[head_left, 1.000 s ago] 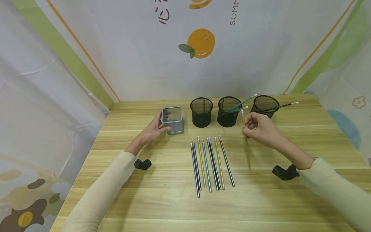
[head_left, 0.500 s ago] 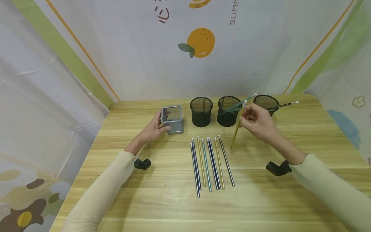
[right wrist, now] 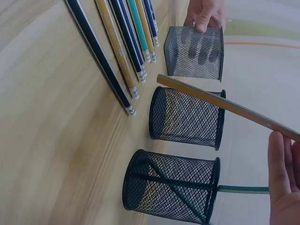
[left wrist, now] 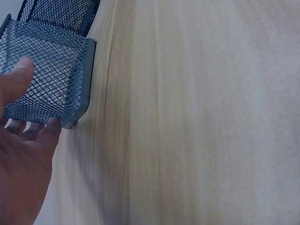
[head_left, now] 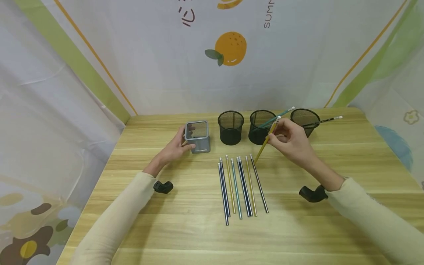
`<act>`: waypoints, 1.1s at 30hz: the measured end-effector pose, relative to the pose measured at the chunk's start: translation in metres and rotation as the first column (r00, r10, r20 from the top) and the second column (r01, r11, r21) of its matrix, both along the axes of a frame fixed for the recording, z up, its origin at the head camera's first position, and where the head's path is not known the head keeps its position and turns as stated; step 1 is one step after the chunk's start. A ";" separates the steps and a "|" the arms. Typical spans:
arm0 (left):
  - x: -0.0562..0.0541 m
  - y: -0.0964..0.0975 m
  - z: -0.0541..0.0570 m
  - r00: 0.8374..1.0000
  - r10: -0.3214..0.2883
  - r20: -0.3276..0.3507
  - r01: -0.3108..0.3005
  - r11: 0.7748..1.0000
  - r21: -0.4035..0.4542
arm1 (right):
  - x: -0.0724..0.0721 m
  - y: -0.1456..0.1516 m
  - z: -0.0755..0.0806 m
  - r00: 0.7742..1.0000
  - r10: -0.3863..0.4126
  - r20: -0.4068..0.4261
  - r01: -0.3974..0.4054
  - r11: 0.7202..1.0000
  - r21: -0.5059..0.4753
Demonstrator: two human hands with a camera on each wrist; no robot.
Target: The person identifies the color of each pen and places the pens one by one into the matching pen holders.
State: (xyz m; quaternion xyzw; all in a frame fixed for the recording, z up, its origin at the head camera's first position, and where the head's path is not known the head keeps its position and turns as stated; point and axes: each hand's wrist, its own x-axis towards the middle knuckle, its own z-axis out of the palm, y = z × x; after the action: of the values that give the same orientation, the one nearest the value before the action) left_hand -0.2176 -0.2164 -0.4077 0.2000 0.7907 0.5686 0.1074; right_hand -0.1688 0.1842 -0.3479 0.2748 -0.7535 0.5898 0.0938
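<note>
- Yellow wooden pencil with a white eraser end (head_left: 263, 147): raised above the pale wood-grain table (head_left: 185, 232), in front of the cups, in the grip of the right hand (head_left: 293, 143).
- Its long axis slants: the eraser end is uppermost, back and to the right; the other end points down, leftward and towards the person, so it is out of line with the upright cups.
- The right hand pinches it between thumb and fingers, closed to the pencil's thickness; the pencil lies on that hand's left side.
- Just beyond the pencil stands the middle round black wire-mesh cup (head_left: 259, 138), with teal pencils (head_left: 286, 111) leaning in it. I judge this closeness, against the pencil's tilt, the relation that matters most.
- The left round black wire-mesh cup (head_left: 230, 137) stands farther left; the right one (head_left: 302, 117), partly behind the hand, holds a dark pencil (head_left: 327, 120).
- The left hand (head_left: 175, 149), well apart from the pencil, is partly open around a grey square mesh holder (head_left: 201, 145), thumb on its front, fingers along its left side.
- Below the pencil's lower end lies the row of loose pencils (head_left: 244, 187); the right wrist view shows it raised clear of them.
</note>
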 end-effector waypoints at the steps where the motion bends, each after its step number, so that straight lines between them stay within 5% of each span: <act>1: 0.000 0.000 0.000 1.000 -0.002 -0.001 0.002 1.000 0.001 | 0.000 -0.001 0.000 1.000 0.001 -0.004 -0.002 1.000 -0.008; 10: 0.000 0.001 -0.001 1.000 0.000 0.004 0.000 1.000 0.007 | 0.000 -0.014 0.007 0.999 0.021 -0.031 -0.025 0.993 -0.116; 17: 0.001 0.001 0.001 1.000 0.004 0.009 -0.004 1.000 0.001 | -0.003 -0.024 0.012 0.995 -0.011 -0.101 -0.001 0.994 -0.112; 33: 0.001 0.000 0.002 1.000 0.004 0.019 -0.004 1.000 0.002 | -0.013 -0.056 0.032 0.955 -0.105 -0.278 0.057 0.983 -0.173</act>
State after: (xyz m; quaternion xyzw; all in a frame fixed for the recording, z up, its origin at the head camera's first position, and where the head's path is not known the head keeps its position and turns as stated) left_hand -0.2162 -0.2161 -0.4054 0.1931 0.7896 0.5713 0.1138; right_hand -0.1820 0.1278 -0.3155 0.3172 -0.6918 0.5994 0.2479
